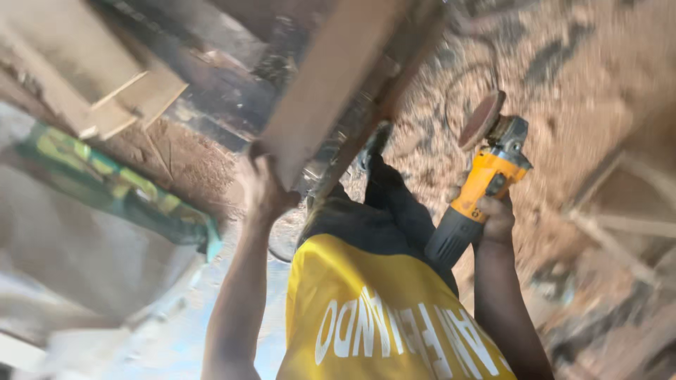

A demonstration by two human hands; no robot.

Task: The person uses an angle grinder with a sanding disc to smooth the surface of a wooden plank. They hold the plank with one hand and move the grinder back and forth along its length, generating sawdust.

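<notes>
Right hand grips the yellow angle grinder, disc toward 1 o'clock; left hand clutches a wooden plank running 1-to-7.

yellow shirt, white lettering, dark trousers

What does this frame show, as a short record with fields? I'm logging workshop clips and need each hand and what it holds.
left hand: grips the lower end of a wooden plank
right hand: holds a yellow angle grinder
grinder disc: raised, clear of the plank
clothing: yellow shirt, dark trousers
ground: covered with sawdust
image: motion-blurred
</notes>
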